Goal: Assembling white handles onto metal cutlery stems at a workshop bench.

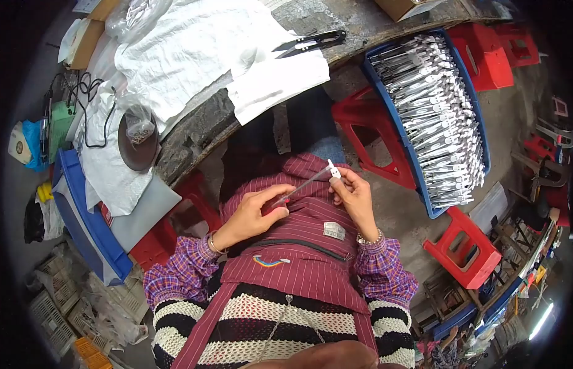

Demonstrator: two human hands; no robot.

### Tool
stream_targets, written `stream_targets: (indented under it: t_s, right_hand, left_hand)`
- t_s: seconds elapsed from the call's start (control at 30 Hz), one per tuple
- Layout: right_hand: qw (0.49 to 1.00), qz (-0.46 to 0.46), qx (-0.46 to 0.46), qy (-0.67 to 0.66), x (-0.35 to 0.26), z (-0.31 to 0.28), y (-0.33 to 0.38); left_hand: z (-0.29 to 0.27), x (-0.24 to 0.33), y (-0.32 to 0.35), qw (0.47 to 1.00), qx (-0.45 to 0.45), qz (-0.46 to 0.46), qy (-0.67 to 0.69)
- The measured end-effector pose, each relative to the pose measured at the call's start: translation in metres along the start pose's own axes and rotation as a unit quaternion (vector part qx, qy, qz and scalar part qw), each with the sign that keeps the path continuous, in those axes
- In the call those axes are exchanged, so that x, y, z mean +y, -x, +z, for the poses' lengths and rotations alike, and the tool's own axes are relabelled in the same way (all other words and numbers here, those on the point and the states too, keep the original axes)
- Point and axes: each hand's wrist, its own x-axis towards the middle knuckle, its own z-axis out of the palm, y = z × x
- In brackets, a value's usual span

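Note:
Over my lap, my right hand [351,194] pinches the white animal-shaped top of a slim pen [312,179] with a see-through barrel. The pen slants down to the left, and its lower end meets the curled fingers of my left hand [254,214]. A small pinkish-red spot shows at those fingertips; I cannot make out what it is. To my right a blue tray [394,132] is packed with many similar pens [437,117] with white tops, lying in layers.
Black thread snips [311,43] lie on white cloth [182,49] on the worn table [197,138]. The tray rests on a red stool [369,132]; another red stool [465,249] stands at right. A blue bin [83,212], a brown round dish [136,147] and cables [86,86] are left.

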Motion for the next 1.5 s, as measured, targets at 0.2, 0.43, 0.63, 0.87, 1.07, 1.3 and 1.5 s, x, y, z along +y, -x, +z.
stream_targets:
  t_s: [0.2,0.43,0.63,0.87,1.07,1.3,1.5]
  right_hand:
    - [1.0,-0.006,0.014,-0.003,0.002,-0.003,0.0]
    - [0.999,-0.032,0.031,0.027,0.0,0.0,0.001]
    - [0.978,-0.127,0.08,0.148,-0.001,0.0,0.004]
    - [0.898,-0.313,0.128,0.281,-0.003,0.003,0.008]
    - [0.908,-0.285,0.132,0.279,-0.01,0.009,0.011]
    - [0.892,-0.318,0.141,0.288,-0.009,0.011,0.009]
    - [0.847,-0.378,0.129,0.351,-0.001,0.012,0.008]
  left_hand:
    - [0.002,-0.007,0.005,0.997,0.059,0.028,0.047]
    - [0.003,-0.004,0.003,0.997,0.061,0.022,0.031]
    - [0.004,-0.008,0.005,0.984,0.041,-0.05,0.167]
    - [-0.01,-0.006,0.006,0.774,-0.062,-0.299,0.555]
    - [-0.008,-0.008,0.011,0.727,-0.074,-0.315,0.606]
    - [-0.011,-0.001,0.005,0.669,-0.079,-0.396,0.624]
    - [-0.011,-0.003,0.009,0.68,-0.132,-0.361,0.625]
